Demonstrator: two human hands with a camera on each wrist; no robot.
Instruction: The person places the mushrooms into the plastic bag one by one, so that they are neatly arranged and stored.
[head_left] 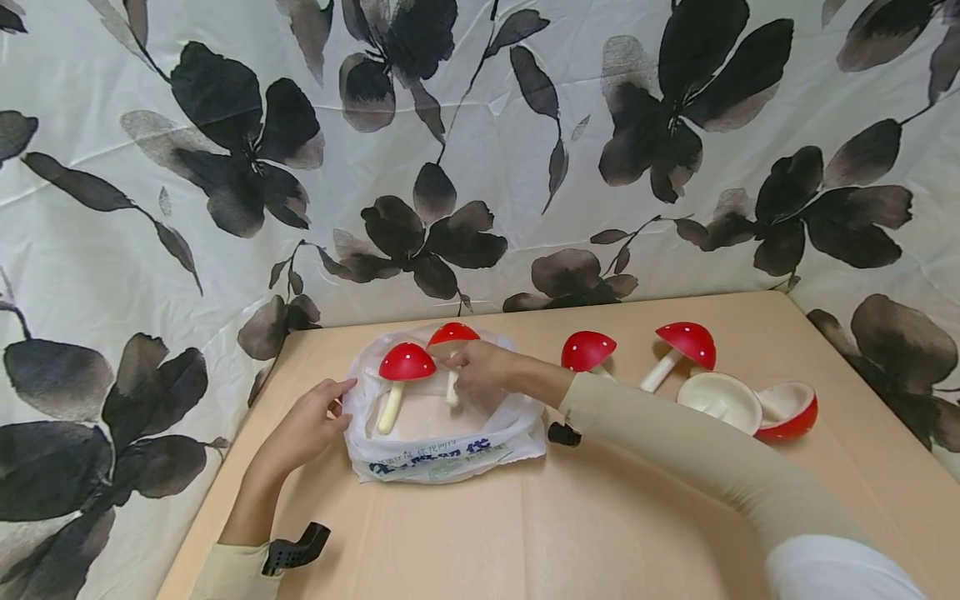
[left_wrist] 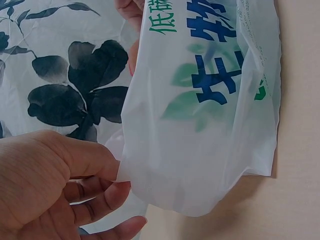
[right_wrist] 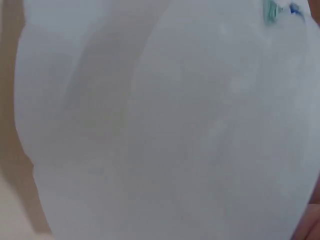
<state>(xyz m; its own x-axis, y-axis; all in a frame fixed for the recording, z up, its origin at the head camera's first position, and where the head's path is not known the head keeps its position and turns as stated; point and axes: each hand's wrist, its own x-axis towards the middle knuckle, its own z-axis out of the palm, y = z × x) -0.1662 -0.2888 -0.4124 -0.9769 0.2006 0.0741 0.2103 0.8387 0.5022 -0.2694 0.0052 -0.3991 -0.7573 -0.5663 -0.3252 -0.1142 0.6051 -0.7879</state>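
A white plastic bag (head_left: 450, 467) with blue and green printing lies with its mouth spread on the table. My left hand (head_left: 311, 423) pinches the left edge of its mouth between thumb and index finger, plain in the left wrist view, where the bag (left_wrist: 200, 150) hangs from the fingertips. One red-capped toy mushroom (head_left: 406, 363) with a pale stem stands tilted in the bag's opening. Just right of it, my right hand (head_left: 483, 367) reaches over the opening and grips a second toy mushroom (head_left: 452, 332) below its cap. The bag's film (right_wrist: 175, 125) fills most of the right wrist view.
On the table's (head_left: 480, 533) right side lie another toy mushroom (head_left: 587, 350), behind the right forearm, and a further mushroom (head_left: 686, 343). Two cream-lined hollow caps, one facing up (head_left: 723, 398) and one tilted (head_left: 789, 410), sit beside them. A floral cloth (head_left: 525, 150) hangs behind.
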